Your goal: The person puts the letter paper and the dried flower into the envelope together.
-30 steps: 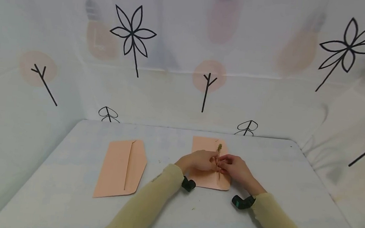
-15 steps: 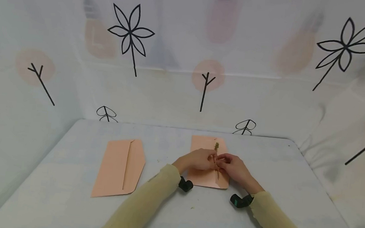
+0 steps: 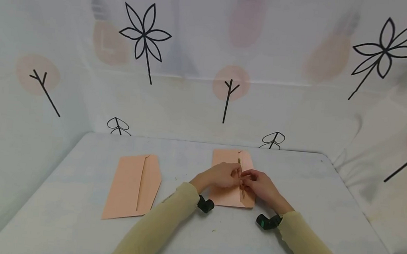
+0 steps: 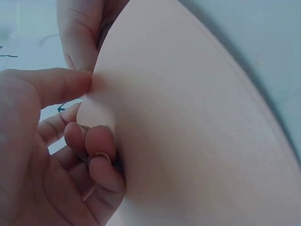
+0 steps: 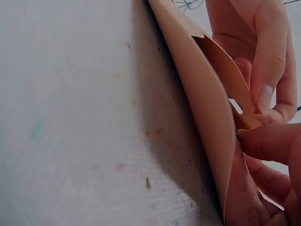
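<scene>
A peach paper envelope [image 3: 224, 156] lies at the back of the table, its flap side to the right. My left hand [image 3: 222, 175] pinches the edge of its opening between thumb and fingers; in the left wrist view the paper bulges beside these fingers [image 4: 101, 141]. My right hand [image 3: 261, 186] is at the same opening, its fingertips meeting the left ones and pinching a thin dried flower sprig [image 3: 243, 193]. The stem shows below the fingers, and the flower head is mostly hidden at the opening. In the right wrist view the pocket [image 5: 221, 56] gapes.
Another peach envelope [image 3: 127, 189] lies flat to the left, its flap unfolded to the right. Small crumbs [image 3: 213, 230] are scattered on the pale table [image 3: 236, 247]. A patterned white cloth [image 3: 176, 108] hangs behind the table and at its sides.
The sprig's flower head, which lay in sight above the fingers on the envelope, has slipped mostly out of sight at the opening. Both hands have shifted slightly.
</scene>
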Tool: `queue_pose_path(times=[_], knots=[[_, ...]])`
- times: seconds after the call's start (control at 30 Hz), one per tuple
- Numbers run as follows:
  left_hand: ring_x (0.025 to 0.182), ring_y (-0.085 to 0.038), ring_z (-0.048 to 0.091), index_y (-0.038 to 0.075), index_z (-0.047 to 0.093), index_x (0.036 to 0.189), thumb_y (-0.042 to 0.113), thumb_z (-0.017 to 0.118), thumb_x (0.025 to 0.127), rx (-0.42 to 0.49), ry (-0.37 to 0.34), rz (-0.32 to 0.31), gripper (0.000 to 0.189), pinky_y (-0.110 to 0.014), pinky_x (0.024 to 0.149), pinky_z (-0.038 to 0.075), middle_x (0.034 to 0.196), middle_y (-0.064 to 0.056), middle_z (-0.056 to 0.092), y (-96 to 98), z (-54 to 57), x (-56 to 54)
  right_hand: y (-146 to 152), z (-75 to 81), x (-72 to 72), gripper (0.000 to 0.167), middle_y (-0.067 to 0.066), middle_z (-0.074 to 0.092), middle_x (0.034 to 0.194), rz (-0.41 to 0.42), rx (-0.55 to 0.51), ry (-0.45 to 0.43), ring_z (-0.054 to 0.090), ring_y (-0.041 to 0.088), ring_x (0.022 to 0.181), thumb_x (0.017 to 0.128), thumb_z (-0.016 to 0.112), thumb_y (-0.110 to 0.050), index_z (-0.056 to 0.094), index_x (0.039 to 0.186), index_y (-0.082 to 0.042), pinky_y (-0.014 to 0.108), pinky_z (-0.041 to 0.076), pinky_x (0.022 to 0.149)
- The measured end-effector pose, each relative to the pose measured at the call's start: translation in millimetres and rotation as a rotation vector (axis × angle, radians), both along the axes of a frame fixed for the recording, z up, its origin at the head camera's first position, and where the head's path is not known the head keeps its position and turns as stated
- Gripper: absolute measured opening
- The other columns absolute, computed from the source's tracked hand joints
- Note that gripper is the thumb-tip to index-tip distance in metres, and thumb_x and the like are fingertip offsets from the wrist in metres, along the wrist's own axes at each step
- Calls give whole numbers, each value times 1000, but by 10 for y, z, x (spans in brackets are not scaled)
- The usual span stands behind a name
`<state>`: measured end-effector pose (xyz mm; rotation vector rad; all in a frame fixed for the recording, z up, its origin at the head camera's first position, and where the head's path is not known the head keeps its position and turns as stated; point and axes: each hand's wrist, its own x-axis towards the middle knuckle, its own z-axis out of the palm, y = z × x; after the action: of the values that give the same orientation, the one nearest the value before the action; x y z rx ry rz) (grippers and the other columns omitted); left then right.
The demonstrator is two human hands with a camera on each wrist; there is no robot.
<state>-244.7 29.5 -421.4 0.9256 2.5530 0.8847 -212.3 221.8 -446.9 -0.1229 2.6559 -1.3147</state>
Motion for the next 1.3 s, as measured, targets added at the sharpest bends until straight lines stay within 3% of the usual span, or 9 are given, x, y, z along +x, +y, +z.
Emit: queue_pose_path(times=[0.33,0.67,0.93,1.3], knots=[[70,-10,50,21,55,96,31,64,95,8,27,1,14,-23,60,36,73,4,51,-5,-9,-13,11,1,-5,33,11,69,109,10,-11,33,61,20,95,97,65,-22,64,124,-2,31,49,81],[71,-10,51,21,56,99,32,65,95,37,10,1,15,-24,61,37,76,4,53,-35,-12,-23,33,-3,-3,33,13,68,113,16,-33,21,62,20,97,96,66,-18,64,125,-2,34,50,84],[68,-9,49,20,56,99,31,66,94,51,16,-7,15,-24,59,37,74,4,52,-26,-44,-24,44,-4,-17,37,16,69,112,-15,-191,-62,67,18,95,97,63,-11,57,130,4,31,55,81],[69,-10,49,20,55,99,34,66,96,53,9,-1,17,-24,61,36,74,4,51,-49,-9,-10,21,27,6,38,18,70,110,-17,-238,-87,67,17,92,95,65,-11,58,128,6,29,55,79]])
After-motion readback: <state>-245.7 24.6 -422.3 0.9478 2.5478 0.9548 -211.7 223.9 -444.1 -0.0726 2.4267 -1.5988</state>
